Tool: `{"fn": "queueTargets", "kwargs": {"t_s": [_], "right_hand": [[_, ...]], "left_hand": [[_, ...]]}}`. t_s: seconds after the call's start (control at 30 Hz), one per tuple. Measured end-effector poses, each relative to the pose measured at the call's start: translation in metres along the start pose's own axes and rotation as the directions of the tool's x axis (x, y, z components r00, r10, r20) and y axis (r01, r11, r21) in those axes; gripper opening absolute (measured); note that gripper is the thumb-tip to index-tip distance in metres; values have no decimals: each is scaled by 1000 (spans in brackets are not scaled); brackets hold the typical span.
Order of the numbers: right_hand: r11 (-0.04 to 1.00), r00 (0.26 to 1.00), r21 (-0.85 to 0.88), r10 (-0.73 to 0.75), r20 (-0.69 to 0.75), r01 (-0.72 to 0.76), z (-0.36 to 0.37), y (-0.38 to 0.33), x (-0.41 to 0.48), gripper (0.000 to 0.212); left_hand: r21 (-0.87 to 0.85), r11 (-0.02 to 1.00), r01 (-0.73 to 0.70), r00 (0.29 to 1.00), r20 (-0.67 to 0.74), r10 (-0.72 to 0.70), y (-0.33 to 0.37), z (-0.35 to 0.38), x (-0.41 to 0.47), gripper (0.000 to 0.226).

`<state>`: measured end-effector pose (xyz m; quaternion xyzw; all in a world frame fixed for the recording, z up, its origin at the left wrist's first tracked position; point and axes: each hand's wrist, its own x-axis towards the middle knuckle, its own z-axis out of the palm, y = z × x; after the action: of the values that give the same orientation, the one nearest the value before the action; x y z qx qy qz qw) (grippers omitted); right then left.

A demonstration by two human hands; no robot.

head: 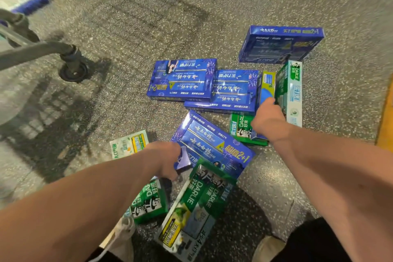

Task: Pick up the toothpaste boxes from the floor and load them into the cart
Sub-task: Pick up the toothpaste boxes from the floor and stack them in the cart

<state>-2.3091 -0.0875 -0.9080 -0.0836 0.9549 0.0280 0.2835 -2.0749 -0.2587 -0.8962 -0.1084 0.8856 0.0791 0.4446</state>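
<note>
toothpaste boxes – strewn on floor | cart wheel – left of them | far box behind, apart

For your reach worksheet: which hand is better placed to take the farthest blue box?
Right, probably: the right hand lies nearer the farthest blue box; the left hand grips a closer blue box.

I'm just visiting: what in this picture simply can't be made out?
Head view: the fingers of the left hand, hidden behind the hand itself at the blue box; grip unclear.
Head view: the fingers of the right hand, hidden behind the hand beside the upright green-and-white box.
Head view: the cart, blurred and cut off by the left edge; only a wheel and bars show.
</note>
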Motion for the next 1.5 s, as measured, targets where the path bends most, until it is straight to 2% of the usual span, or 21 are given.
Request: {"fn": "queueTargets", "kwargs": {"t_s": [0.07, 0.13, 0.27, 0.37, 0.47, 0.53, 0.6, 0.63, 0.7, 0.77, 0.87, 1.0, 1.1, 1.17, 1.27, 1.33, 1.37, 1.43, 1.5], "right_hand": [[996, 999, 86, 41, -19, -40, 0, 0, -1, 92], [987, 996, 148, 69, -51, -60, -4, -4, -3, 95], [949, 989, 306, 111, -101, -76, -13, -13, -14, 100], [959, 988, 277, 96, -123, -59, -20, -22, -23, 102], [949, 997, 317, 26, -70, -3, -25, -41, -35, 80], [912, 1000, 409, -28, -9, 30, -24, -58, -49, 58], [855, 995, 518, -58, 78, 9, -16, -72, -64, 51], [838, 991, 546, -73, 114, -1, -12, -78, -71, 53], [822, 980, 569, -104, 171, -12, -5, -87, -82, 71], [810, 968, 586, -136, 212, -14, -3, -93, -90, 86], [792, 943, 611, -210, 260, 8, -5, -95, -94, 88], [743, 914, 668, -297, 278, 39, -14, -96, -95, 79], [661, 884, 750, -368, 290, 29, -19, -100, -95, 92], [598, 872, 801, -401, 281, 17, -20, -103, -96, 97], [459, 869, 888, -444, 218, 11, -22, -109, -105, 71], [404, 869, 914, -434, 238, -48, -20, -112, -102, 97], [398, 867, 916, -438, 238, -51, -20, -112, -101, 100], [396, 862, 918, -459, 218, -21, -20, -112, -99, 87], [408, 854, 912, -491, 173, 50, -16, -110, -94, 55]], "left_hand": [[-103, 994, 40, 998, -50, -45, -5, -13, 1, 44], [-296, 952, 79, 983, -137, -124, -11, -30, 1, 36], [-640, 767, 46, 906, -297, -301, -12, -63, 4, 36], [-735, 678, 2, 864, -340, -371, -4, -80, 11, 40], [-767, 642, 1, 839, -349, -418, 5, -91, 15, 56], [-826, 562, -29, 821, -341, -459, 9, -97, 15, 51], [-889, 454, -55, 805, -309, -506, 10, -103, 13, 45], [-902, 429, -50, 799, -294, -525, 10, -104, 12, 43], [-911, 412, -27, 783, -275, -557, 5, -103, 13, 45], [-936, 352, -30, 763, -249, -597, -3, -97, 15, 45], [-978, 201, -58, 721, -181, -669, -13, -90, 16, 61], [-979, 90, -181, 723, -194, -662, -20, -88, 13, 65], [-970, 19, -244, 735, -198, -648, -23, -90, 10, 59], [-965, 7, -263, 735, -205, -647, -24, -91, 9, 52], [-952, -21, -306, 709, -213, -673, -26, -90, 10, 51], [-935, -73, -346, 701, -206, -682, -28, -89, 12, 49], [-924, -118, -364, 709, -193, -678, -29, -89, 12, 51], [-894, -243, -376, 744, -135, -655, -30, -88, 13, 55], [-847, -358, -393, 774, -95, -626, -31, -89, 11, 41]]}}
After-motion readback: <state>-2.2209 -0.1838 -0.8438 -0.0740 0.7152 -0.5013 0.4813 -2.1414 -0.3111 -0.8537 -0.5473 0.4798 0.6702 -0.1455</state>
